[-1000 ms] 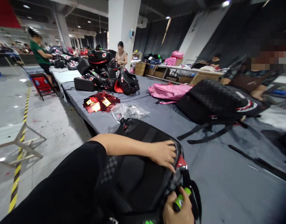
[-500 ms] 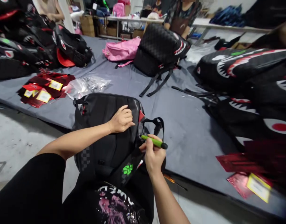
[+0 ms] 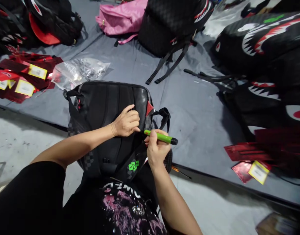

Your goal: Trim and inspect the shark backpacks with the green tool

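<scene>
A black backpack [image 3: 108,107] lies back-side up at the near edge of the grey table [image 3: 199,117], overhanging toward me. My left hand [image 3: 126,122] rests on its back panel with the fingers curled and pinched at the seam near a red corner patch. My right hand [image 3: 156,150] is closed round a green pen-like tool [image 3: 161,137] with a black end. The tool's tip points left and meets the fingertips of my left hand. A strap with a green logo [image 3: 133,165] hangs below the hands.
Red hang tags with yellow labels [image 3: 20,76] and a clear plastic bag [image 3: 76,71] lie left of the backpack. A pink bag [image 3: 125,16], a black quilted backpack [image 3: 169,26] and shark-mouth backpacks [image 3: 262,42] sit behind and right. More red tags [image 3: 258,156] lie at right.
The view has tipped down from the hall onto the table. My left hand has curled from flat into a pinch, and the green tool has moved up to meet it.
</scene>
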`<state>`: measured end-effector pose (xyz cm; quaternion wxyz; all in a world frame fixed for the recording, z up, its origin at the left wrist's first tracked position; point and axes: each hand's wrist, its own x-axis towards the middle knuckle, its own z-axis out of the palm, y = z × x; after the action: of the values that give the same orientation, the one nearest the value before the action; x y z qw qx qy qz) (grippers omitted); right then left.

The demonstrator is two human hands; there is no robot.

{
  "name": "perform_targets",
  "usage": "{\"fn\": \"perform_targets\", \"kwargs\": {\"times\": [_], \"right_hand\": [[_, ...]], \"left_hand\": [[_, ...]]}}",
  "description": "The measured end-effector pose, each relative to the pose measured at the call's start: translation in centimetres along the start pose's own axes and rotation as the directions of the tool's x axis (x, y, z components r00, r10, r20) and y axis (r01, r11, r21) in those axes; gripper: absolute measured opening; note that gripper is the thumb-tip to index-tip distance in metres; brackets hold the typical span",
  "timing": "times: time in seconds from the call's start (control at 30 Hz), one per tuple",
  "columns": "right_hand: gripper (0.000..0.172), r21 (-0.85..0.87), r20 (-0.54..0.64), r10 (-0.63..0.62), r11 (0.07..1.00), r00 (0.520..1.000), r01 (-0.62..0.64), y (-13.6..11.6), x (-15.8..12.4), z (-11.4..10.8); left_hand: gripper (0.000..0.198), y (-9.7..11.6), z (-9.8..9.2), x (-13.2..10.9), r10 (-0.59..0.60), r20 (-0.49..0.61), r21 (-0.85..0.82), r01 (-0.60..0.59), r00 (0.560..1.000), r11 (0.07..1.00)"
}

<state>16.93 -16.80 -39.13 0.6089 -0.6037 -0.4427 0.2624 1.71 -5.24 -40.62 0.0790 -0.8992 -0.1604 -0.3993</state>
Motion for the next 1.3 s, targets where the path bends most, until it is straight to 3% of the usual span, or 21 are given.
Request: {"fn": "perform_targets", "kwargs": {"times": [0.23, 0.47, 0.67, 1.3], "right_hand": [[0.026, -0.17, 0.041, -0.11, 0.979, 0.993, 0.116, 0.63, 0.37, 0.11], [0.028, -0.175, 0.032, -0.092, 0.98, 0.995, 0.096, 0.51, 0.27, 0.48], [0.026, -0.162, 0.026, -0.098, 0.982, 0.995, 0.101, 0.38, 0.43, 0.55], [0.032, -0.135, 0.062, 0.021, 0.991, 0.998, -0.013, 0.14, 0.72, 0.4]], "left_hand": [[0.051, 0.02, -0.17, 0.15, 0.012, -0.029, -0.023, -0.013, 1.0, 1.0], [0.057, -0.12, -0.14, -0.11, -0.034, 0.042, -0.034, 0.036, 0.999, 0.999], [0.055, -0.09, -0.16, 0.1, 0.0, -0.011, 0.011, 0.0, 1.0, 1.0], [0.054, -0.06, -0.17, 0.14, 0.001, -0.02, 0.002, -0.001, 1.0, 1.0]]}}
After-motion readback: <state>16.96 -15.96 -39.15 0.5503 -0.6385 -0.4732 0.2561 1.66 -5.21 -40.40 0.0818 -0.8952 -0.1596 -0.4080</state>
